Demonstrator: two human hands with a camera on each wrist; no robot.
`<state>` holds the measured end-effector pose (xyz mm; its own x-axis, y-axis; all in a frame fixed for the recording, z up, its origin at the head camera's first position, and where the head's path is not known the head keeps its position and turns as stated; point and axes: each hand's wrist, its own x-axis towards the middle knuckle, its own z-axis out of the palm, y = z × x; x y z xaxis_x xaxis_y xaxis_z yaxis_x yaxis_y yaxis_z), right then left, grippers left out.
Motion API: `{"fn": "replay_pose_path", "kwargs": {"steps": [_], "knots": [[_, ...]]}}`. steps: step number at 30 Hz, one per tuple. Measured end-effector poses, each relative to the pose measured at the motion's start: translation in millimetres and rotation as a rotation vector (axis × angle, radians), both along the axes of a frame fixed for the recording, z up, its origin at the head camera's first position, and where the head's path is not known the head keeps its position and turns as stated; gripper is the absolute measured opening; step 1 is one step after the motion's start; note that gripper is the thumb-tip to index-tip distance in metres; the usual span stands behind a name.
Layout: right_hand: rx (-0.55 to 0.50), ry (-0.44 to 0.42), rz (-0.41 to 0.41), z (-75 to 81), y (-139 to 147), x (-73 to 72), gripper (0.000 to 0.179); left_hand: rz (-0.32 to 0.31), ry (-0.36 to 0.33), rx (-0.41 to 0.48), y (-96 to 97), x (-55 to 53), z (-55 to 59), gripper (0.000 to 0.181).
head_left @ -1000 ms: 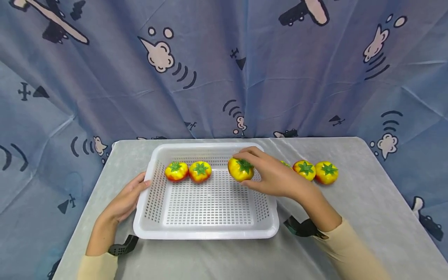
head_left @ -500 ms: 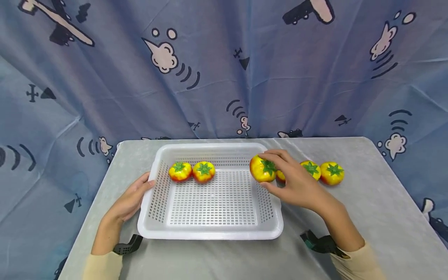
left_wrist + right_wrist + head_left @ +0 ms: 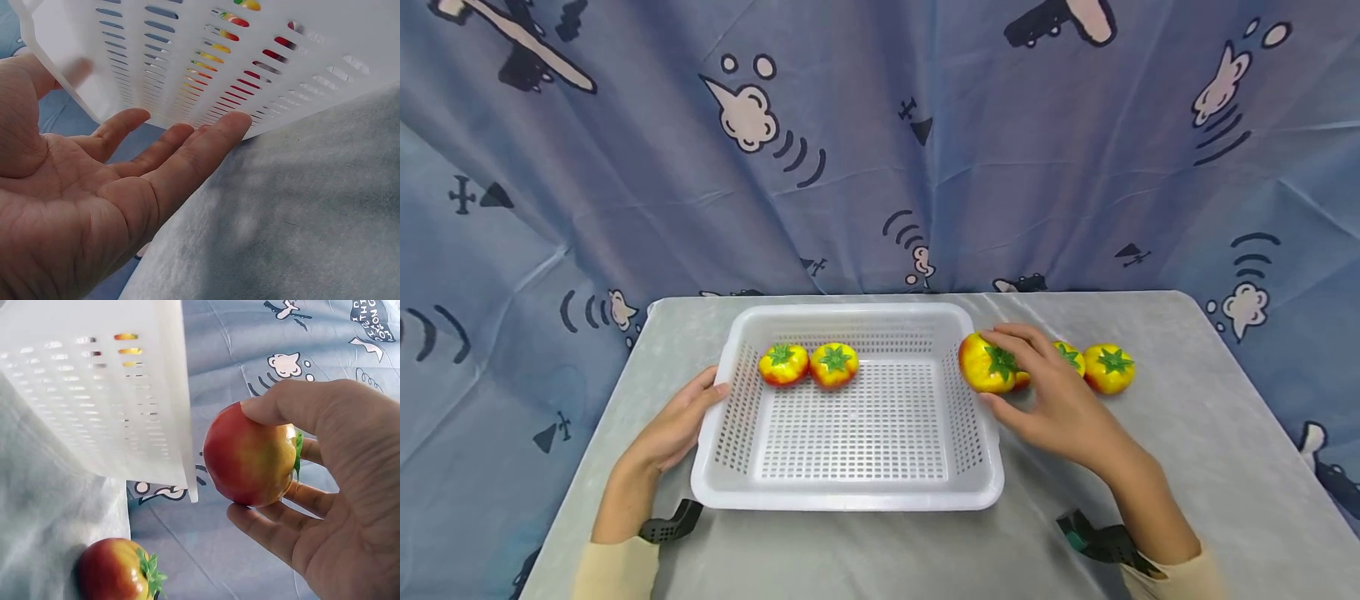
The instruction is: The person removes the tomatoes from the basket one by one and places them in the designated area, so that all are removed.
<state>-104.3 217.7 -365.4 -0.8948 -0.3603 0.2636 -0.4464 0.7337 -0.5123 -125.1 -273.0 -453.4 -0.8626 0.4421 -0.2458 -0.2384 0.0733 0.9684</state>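
Nearest me I've got two cream sleeves point(image 3: 617, 572) with a dark device point(image 3: 672, 522) on each wrist, and just past them the left hand point(image 3: 677, 423), thumb over the left rim of the white basket point(image 3: 848, 500), other fingers along its outer wall, so that edge is grasped. The basket sits mouth up on the grey tabletop point(image 3: 880, 554), its long axis running left to right. Over on the right, my right hand point(image 3: 1049, 397) has the held tomato point(image 3: 979, 367) gripped between thumb and fingers, up off the tabletop at the basket's right rim; the right wrist view gives me a sliver of gap between fruit and rim. Its green leaf cap leans right, in toward the palm, the redder base turned to the basket side; it's nearly round, so I read its axis cap to base, and that's tilted. Inside the basket, two tomatoes point(image 3: 784, 365) sit side by side in the far left part, leaf caps up. Outside, to the right on the tabletop, there's a row of three: one peeking out point(image 3: 1022, 381) behind the held fruit, one partly covered point(image 3: 1070, 357) by the hand, and the end tomato point(image 3: 1109, 368) in full view, cap up. Behind everything hangs a blue curtain point(image 3: 850, 225) with cartoon planes.
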Motion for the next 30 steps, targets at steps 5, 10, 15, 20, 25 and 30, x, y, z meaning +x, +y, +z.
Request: {"fn": "replay_pose_path", "kwargs": {"steps": [5,10,15,20,25,30], "knots": [[0.016,0.029,-0.034,-2.5,8.1,6.4,0.076,-0.025,0.008,0.022,0.9,-2.5,1.0,0.06],[0.025,0.036,-0.063,-7.7,16.4,10.2,0.078,-0.019,0.011,0.022,0.8,-2.9,1.4,0.06],[0.022,0.057,-0.072,-14.4,23.3,14.3,0.078,-0.01,0.004,0.016,0.3,-2.7,0.9,0.06],[0.044,0.041,-0.104,-20.6,28.7,18.9,0.077,0.0,-0.004,0.01,0.4,-2.5,1.0,0.06],[0.047,0.036,-0.111,-29.2,32.9,21.7,0.077,0.009,-0.001,-0.004,0.4,-1.9,1.4,0.062],[0.063,0.017,-0.117,-41.6,37.7,23.6,0.078,0.008,-0.001,-0.009,0.9,-1.3,1.5,0.062]]}}
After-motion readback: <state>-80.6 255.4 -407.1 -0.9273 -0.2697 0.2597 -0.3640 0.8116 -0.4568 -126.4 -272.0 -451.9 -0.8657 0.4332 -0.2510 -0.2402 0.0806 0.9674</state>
